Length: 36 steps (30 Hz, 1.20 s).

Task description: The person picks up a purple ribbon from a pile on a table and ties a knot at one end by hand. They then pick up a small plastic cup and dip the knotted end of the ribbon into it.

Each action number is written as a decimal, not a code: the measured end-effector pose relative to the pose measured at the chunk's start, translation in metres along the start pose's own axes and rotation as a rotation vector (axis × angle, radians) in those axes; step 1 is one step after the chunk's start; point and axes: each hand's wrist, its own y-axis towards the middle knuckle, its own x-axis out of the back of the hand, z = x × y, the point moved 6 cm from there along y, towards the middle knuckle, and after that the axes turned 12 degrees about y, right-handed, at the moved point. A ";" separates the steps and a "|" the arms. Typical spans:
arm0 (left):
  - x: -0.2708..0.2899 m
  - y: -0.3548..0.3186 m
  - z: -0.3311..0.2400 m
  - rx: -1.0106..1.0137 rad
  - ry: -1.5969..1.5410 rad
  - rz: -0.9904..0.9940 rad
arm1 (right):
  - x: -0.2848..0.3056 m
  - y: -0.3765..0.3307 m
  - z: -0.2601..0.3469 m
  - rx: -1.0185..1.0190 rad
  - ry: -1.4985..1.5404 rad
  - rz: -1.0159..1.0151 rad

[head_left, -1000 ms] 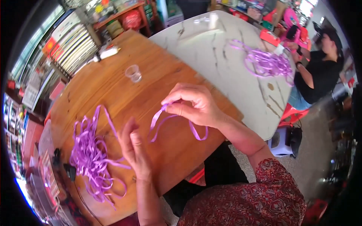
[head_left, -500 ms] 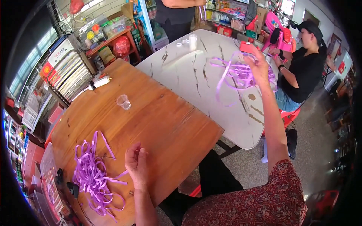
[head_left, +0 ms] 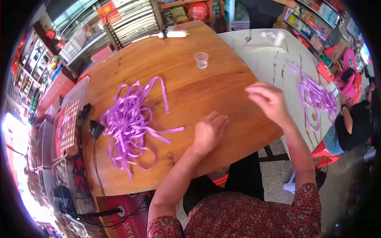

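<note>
A loose heap of purple ribbon (head_left: 129, 123) lies on the left part of the wooden table, with one loose end pointing toward my left hand. My left hand (head_left: 209, 134) is over the table's near edge, its fingers loosely curled, and nothing shows in them. My right hand (head_left: 269, 104) is above the table's right edge, fingers bent and pressed together; I see nothing in it. Neither hand touches the ribbon. A clear plastic cup (head_left: 201, 60) stands beyond my hands.
A glue gun-like white tool (head_left: 174, 34) lies at the far edge. A marbled white table (head_left: 274, 67) adjoins on the right, bearing another purple ribbon pile (head_left: 317, 95) and a red phone-like object (head_left: 325, 72). A seated person (head_left: 353, 123) is beside it. A black adapter (head_left: 96, 129) with a cord lies left.
My view has swung left toward the wooden table. My right hand has come back from over the marbled table, its fingers drawing together. My left hand has turned and curled more.
</note>
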 end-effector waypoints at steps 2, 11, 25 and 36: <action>-0.003 -0.007 0.008 -0.012 0.043 0.025 | -0.062 0.022 0.031 0.090 0.047 0.206; -0.025 -0.005 0.006 -0.164 0.194 0.107 | -0.232 0.116 0.023 0.353 -0.158 0.416; -0.017 -0.003 -0.001 -0.075 -0.324 -0.114 | -0.302 0.191 -0.069 0.142 -0.331 0.353; -0.008 -0.009 -0.007 -0.261 0.189 -0.007 | -0.119 0.155 0.002 -0.353 0.721 0.101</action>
